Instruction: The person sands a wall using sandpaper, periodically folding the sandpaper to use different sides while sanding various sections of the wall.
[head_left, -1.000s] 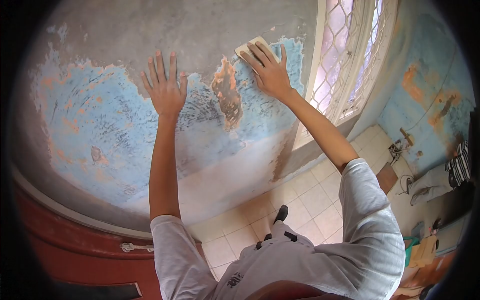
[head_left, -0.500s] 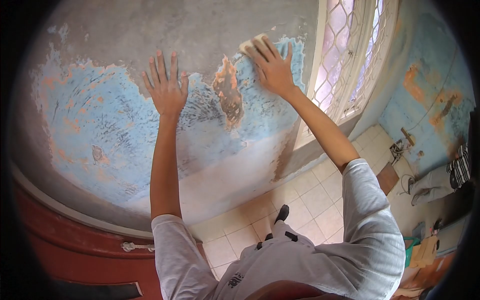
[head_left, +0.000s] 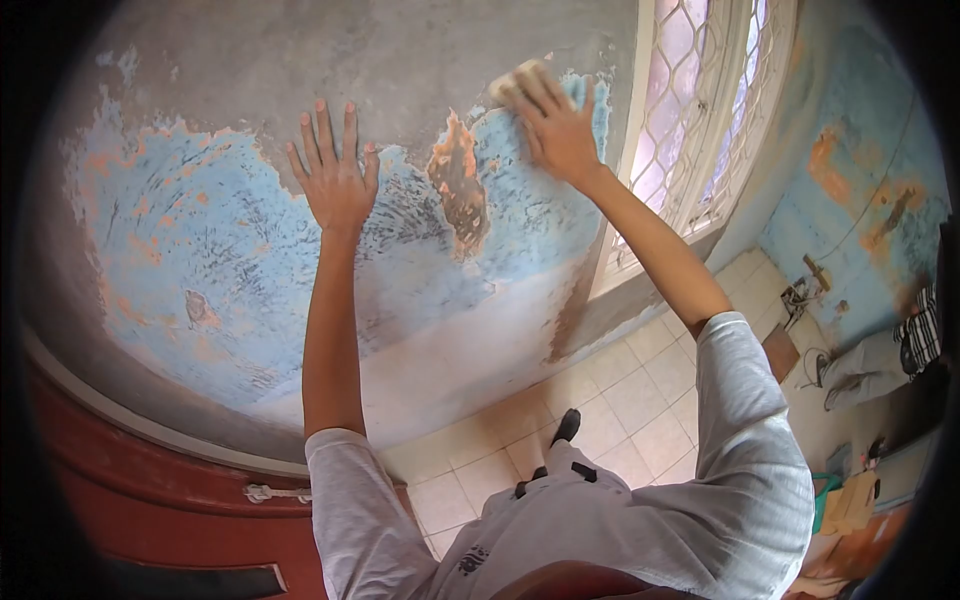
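Observation:
My left hand [head_left: 337, 185] lies flat against the wall [head_left: 220, 260], fingers spread, across the edge between grey plaster and worn blue paint. Nothing is in it. Further right, my right hand [head_left: 563, 130] presses a pale yellowish pad [head_left: 510, 82] to the wall near the top of the blue patch. Its fingers, a little blurred, cover part of the pad, so whether it is a sponge or a sanding pad I cannot tell. Between the hands a chipped brown spot [head_left: 460, 195] with orange edges breaks the blue paint.
A window with a white lattice grille [head_left: 680, 120] stands right of my right hand. Below are floor tiles [head_left: 600, 425] and, lower left, a red door [head_left: 180, 500] with a bolt. At the far right another person's legs [head_left: 865, 370] show beside a cardboard piece [head_left: 850, 502].
My right hand has shifted a short way right and slightly up along the wall with the pad. My left hand has stayed in nearly the same place.

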